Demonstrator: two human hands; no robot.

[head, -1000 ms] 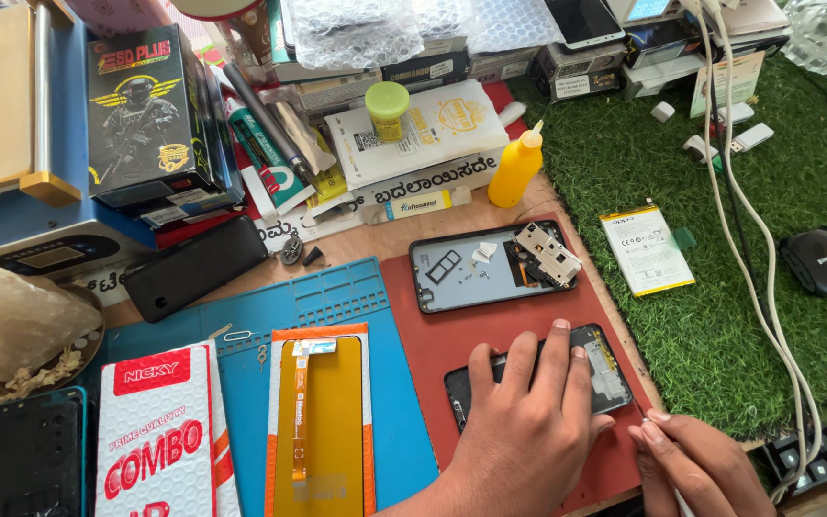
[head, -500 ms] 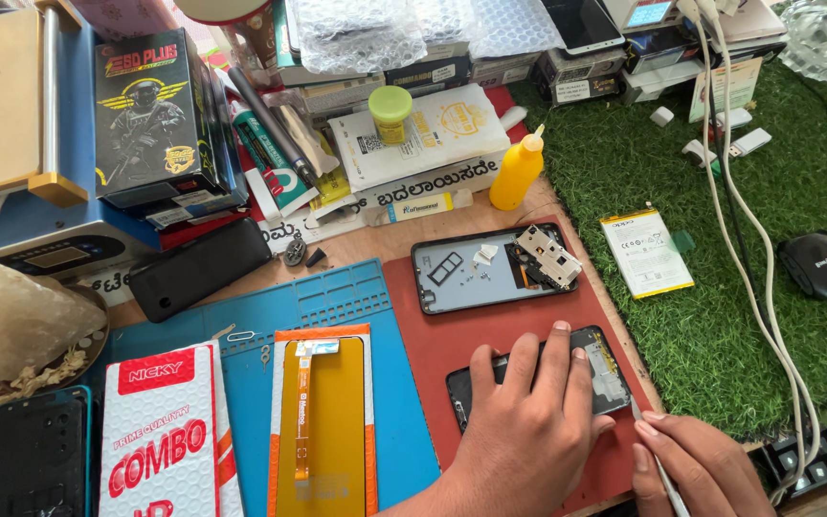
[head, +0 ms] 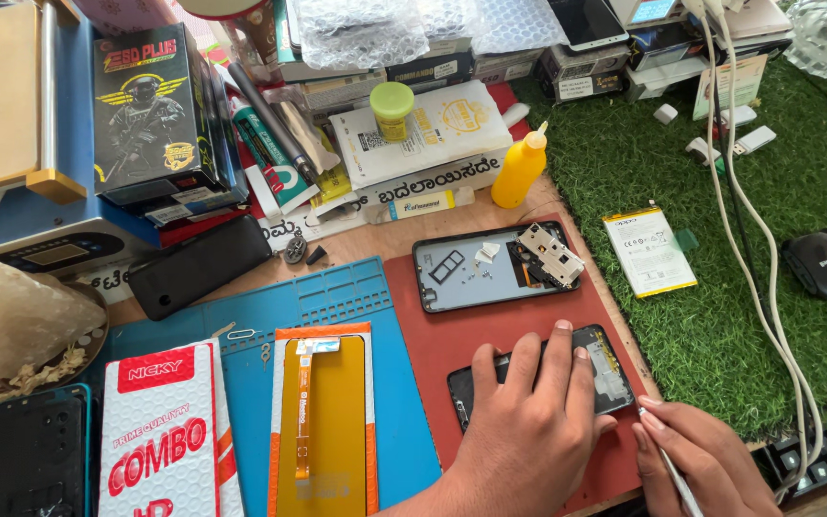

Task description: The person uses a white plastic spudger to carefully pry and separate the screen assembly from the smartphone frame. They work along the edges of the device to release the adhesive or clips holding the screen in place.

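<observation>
Our left hand (head: 528, 421) lies flat, fingers spread, pressing the opened black phone body (head: 605, 369) onto the red mat (head: 452, 335). Its long axis runs left to right. Our right hand (head: 701, 460), just right of it, pinches a thin silver tool (head: 672, 469) aimed at its near right edge.

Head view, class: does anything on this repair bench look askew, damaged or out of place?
The grey phone back cover lies open, with loose screws and a white metal shield plate tilted across it. A phone battery lies askew on the green turf. Nothing looks spilled.
</observation>
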